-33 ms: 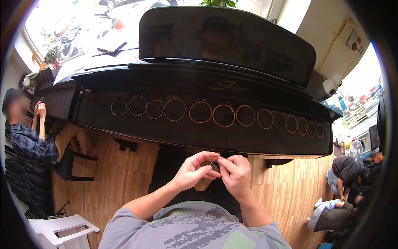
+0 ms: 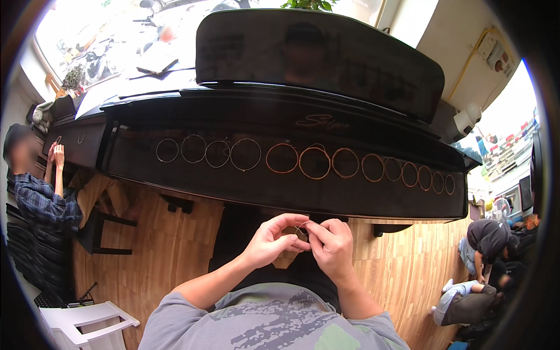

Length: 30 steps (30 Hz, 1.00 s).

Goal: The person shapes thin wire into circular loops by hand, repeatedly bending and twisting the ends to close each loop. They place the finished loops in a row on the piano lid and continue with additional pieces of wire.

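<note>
My left hand [image 2: 271, 242] and my right hand [image 2: 329, 245] meet below the piano edge, both closed around a small coil of thin wire [image 2: 301, 226]; the right thumb and forefinger pinch it at the top, and part of it is hidden by fingers. Just beyond them, on the glossy black piano surface [image 2: 233, 186], a row of separate ring-shaped coils lies spread out: several silvery ones [image 2: 245, 170] toward the left, several copper-coloured ones [image 2: 315, 177] from the middle to the right.
A black raised panel [image 2: 361, 52] stands behind. At left, a person in plaid [image 2: 41, 198] sits on a black chair [image 2: 114, 251], hands raised; a white plastic item [image 2: 76, 321] is below. Two crouching people [image 2: 487, 239] are at right on the wooden floor [image 2: 385, 262].
</note>
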Tool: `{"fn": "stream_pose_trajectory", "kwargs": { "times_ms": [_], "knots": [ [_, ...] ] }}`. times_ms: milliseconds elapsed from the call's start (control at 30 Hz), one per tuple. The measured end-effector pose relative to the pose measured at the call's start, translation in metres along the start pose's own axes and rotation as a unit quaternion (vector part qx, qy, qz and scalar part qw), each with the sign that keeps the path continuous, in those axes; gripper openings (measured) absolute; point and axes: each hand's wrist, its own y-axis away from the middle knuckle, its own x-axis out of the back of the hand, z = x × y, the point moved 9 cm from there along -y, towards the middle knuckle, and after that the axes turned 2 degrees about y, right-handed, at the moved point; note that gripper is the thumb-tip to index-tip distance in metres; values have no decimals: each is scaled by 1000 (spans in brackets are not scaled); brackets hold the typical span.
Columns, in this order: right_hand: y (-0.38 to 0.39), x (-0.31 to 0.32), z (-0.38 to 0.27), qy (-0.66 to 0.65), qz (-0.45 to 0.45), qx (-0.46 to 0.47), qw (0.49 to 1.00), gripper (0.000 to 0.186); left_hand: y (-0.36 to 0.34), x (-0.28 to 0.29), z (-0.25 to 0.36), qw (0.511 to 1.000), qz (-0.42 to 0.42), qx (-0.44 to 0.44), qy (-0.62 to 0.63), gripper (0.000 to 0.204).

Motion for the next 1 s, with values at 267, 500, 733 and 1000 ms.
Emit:
{"fn": "stream_pose_trajectory", "kwargs": {
  "times_ms": [267, 500, 733, 1000],
  "knots": [
    [1, 1, -7, 49, 12, 30, 998, 25, -2, 11, -3, 996, 83, 34, -9, 26],
    [-1, -5, -8, 5, -29, 44, 999, 31, -2, 21, -11, 997, 73, 6, 11, 17],
    [-5, -8, -11, -16, -74, 53, 996, 33, 1, 28, -3, 987, 126, -24, -92, 14],
    [-5, -13, -10, 20, -82, 46, 995, 29, 4, 13, 29, 914, 118, -132, -366, 11]
  ]
}}
